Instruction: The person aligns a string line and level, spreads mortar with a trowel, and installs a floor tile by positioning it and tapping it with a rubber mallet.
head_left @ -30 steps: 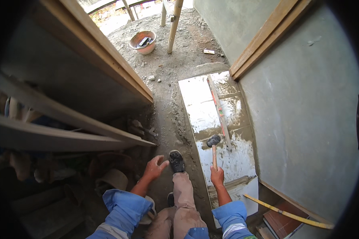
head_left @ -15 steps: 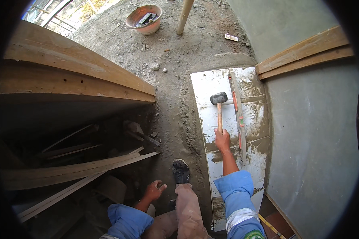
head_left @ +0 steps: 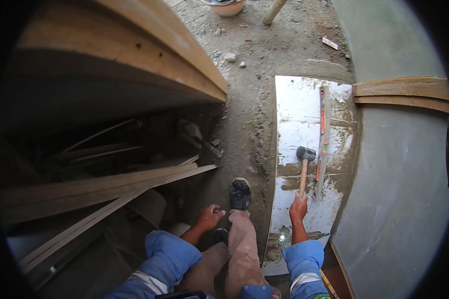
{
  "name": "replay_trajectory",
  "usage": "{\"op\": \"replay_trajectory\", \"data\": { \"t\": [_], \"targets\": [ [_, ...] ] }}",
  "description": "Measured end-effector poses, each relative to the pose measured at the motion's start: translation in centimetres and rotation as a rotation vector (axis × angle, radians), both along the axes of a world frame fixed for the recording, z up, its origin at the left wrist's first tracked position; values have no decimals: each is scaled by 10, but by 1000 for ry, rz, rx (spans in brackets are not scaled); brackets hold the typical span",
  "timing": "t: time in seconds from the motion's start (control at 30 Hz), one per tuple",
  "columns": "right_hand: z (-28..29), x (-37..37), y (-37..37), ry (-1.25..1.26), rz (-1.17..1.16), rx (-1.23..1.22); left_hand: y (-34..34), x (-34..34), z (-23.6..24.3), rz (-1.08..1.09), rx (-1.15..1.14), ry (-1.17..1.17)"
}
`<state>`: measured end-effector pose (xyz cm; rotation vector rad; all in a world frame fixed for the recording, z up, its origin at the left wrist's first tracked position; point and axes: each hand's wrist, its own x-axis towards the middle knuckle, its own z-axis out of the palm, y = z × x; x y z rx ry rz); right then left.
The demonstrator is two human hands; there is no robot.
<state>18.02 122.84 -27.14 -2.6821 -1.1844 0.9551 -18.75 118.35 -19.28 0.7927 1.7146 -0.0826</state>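
My right hand (head_left: pixel 298 207) grips the wooden handle of a rubber mallet (head_left: pixel 306 153), whose black head is over the white, mortar-smeared tiles (head_left: pixel 290 97), just left of a long level (head_left: pixel 325 119) with red parts lying lengthwise on them. Whether the head touches the tile, I cannot tell. My left hand (head_left: pixel 209 218) is empty, fingers apart and slightly bent, low beside my dusty shoe (head_left: pixel 240 194).
Wooden door frames (head_left: pixel 114 45) (head_left: pixel 401 89) stand on both sides, with a plastered wall (head_left: pixel 389 184) at right. Loose boards (head_left: pixel 95 189) lie in shadow at left. Gritty ground (head_left: pixel 254 45) with rubble, an orange bucket (head_left: pixel 224 8) and a pole (head_left: pixel 274 10) lie ahead.
My right hand swung the mallet forward along the tiles, then drew it somewhat back toward me. The view has tilted down and shifted, moving the bucket toward the top edge.
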Motion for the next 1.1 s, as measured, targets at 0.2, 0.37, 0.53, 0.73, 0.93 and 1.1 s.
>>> {"op": "replay_trajectory", "data": {
  "t": [0.2, 0.37, 0.53, 0.73, 0.93, 1.1],
  "targets": [
    [-12, 24, -108, -82, -10, -176, -54, -11, 6, 52, -49, 11],
    [-40, 83, -128, -180, 84, -204, -116, -3, 19, 54, 27, -2],
    [-5, -63, -114, 191, 403, 5, -252, -17, 41, 239, 13, -31],
    [39, -251, -202, 495, 803, -15, -385, -38, 60, 598, -70, 226],
    [46, -367, -361, 484, 1485, -384, -465, -87, 69, 832, -141, 231],
    [20, -388, -407, 249, 1485, -322, -488, -83, 80, 952, -132, 199]
  ]
}}
